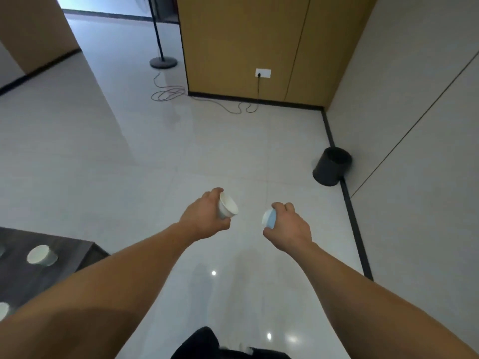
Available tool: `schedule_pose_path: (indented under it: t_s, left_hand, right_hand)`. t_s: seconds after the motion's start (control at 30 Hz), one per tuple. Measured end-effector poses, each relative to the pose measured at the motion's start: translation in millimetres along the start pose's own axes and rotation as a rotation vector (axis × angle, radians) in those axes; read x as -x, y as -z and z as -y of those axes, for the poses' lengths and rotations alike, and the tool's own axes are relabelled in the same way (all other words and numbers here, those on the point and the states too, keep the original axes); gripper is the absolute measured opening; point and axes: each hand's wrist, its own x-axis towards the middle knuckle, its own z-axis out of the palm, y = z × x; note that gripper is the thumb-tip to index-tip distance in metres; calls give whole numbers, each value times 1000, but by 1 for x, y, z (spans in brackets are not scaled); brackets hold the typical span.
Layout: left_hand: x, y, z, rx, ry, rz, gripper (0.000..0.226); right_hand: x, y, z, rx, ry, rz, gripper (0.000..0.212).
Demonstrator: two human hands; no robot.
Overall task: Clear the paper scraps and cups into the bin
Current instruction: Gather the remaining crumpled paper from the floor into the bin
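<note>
Both hands are out in front, and both are loaded. The left hand has fingers and thumb curled round a white paper cup, which is tipped so its open mouth faces across to the right. The right hand grips a pale blue cup lying on its side, long axis running left to right, with its rounded end poking out toward the left hand (mouth or base, I can't tell).

The relation that matters is the bin. It's dark and round, standing on the floor against the skirting of the right-hand wall, ahead of both hands and off to the right, well apart from them. The right hand is the nearer of the two, so by my reading the blue cup has the shorter trip and the left arm must reach across or wait for the body to close in.

The count:
- One bin.
- Two cups in hand.
- On the dark table at lower left, one cup plainly upright and another cut off at the frame edge — four cups in all that I can be sure of.
- No paper scraps in view.
</note>
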Motion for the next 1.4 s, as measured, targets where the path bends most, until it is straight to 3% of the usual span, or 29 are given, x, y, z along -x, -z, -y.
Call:
schedule_pose_path:
  t_s: [0.33,0.67,1.13,1.4]
  left_hand:
    - [-219,-29,-87,-31,-209,160,82]
    - [-402,-79,-210,-2,-200,189,84]
    - [-698,-137,-342,-10,-359,215,82]
    - [-849,-171,-427,18,-418,365,85]
  right_hand:
    - [-152,47,-80,-73,-229,-78,69]
    - [-321,142,-203,-123,-270,-102,70]
    - [-552,229,-333,-145,-411,-113,70]
    - [-667,285,-398,-178,-521,-114,69]
